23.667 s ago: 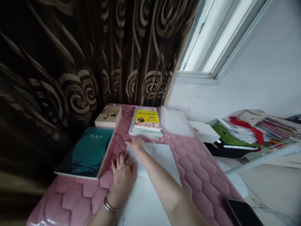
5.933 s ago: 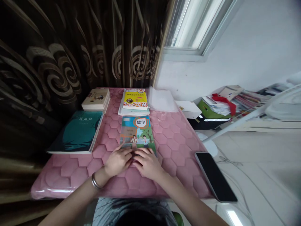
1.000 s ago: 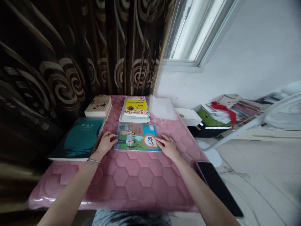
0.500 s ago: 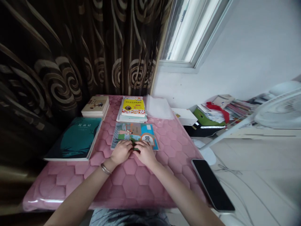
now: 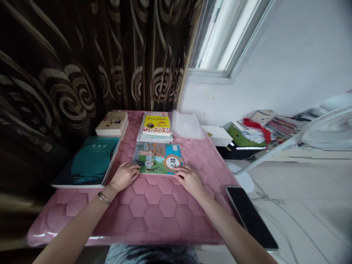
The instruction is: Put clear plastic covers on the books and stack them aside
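The illustrated textbook (image 5: 157, 158) lies flat on the worktop (image 5: 159, 209), which carries a pink quilted cover with a hexagon pattern. The textbook is closed, cover up, and turned sideways, so its long edges run left to right and its round title badge sits at the right end.

Left hand (image 5: 125, 176): positioned at the near left corner of the textbook. The fingers (image 5: 134, 169) are loosely curled and their tips touch the book's edge. Nothing is clasped in the hand. A metal bracelet (image 5: 103, 198) sits on the wrist.

Right hand (image 5: 189, 179): positioned at the near right corner of the textbook. The fingers (image 5: 183, 169) are spread and nearly flat, with the tips touching the book's near edge beside the title badge. This hand also has hold of nothing (whether any fingertip reaches under the cover cannot be told).

Surrounding items:
- A large teal book (image 5: 90, 161) lies just left of the textbook, apart from it.
- A small stack of beige books (image 5: 112, 123) lies behind the teal book, near the curtain (image 5: 68, 73).
- A stack topped by a yellow book (image 5: 156, 124) lies directly behind the textbook, close to it.
- A clear plastic sleeve (image 5: 187, 125) lies to the right of the yellow stack.
- A dark phone (image 5: 251, 217) lies face up at the worktop's near right corner, well apart from the right hand.

Beyond the worktop, to the right, a white box (image 5: 218, 135) and a pile of papers (image 5: 261, 126) sit low against the wall.
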`<state>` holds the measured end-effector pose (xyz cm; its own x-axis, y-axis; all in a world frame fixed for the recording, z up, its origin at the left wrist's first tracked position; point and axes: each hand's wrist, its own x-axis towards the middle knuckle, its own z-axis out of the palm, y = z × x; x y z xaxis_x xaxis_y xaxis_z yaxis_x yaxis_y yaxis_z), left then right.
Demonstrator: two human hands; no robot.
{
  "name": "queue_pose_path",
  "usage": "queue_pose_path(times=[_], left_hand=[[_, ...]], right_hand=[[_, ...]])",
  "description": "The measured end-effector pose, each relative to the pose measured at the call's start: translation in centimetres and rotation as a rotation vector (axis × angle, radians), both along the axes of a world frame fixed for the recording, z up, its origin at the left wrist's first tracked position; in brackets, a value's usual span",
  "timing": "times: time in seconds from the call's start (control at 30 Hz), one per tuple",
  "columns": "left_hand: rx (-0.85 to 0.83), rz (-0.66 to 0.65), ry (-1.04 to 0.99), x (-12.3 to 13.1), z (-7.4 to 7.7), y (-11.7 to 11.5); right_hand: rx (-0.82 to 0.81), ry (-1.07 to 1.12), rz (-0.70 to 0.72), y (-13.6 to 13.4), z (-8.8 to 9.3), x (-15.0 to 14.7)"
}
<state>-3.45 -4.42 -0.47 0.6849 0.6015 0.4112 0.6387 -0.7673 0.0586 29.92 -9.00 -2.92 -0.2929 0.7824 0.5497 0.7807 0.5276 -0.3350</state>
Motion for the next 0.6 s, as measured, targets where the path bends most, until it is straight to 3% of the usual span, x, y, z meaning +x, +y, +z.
queue_pose_path(times=[0.17, 0.33, 0.6], left_hand=[[-0.035, 0.039, -0.029, -2.2, -0.3, 0.0], [-0.085, 0.052, -0.068, -2.3, -0.5, 0.0], [-0.177, 0.19, -0.086, -2.6, -0.7, -0.4]], right_hand=[[-0.004, -0.013, -0.018, -0.7, 0.2, 2.8], [0.011, -0.063, -0.007, -1.0, 0.1, 3.6], [-0.008, -0.162, -0.045, -1.1, -0.2, 3.9]])
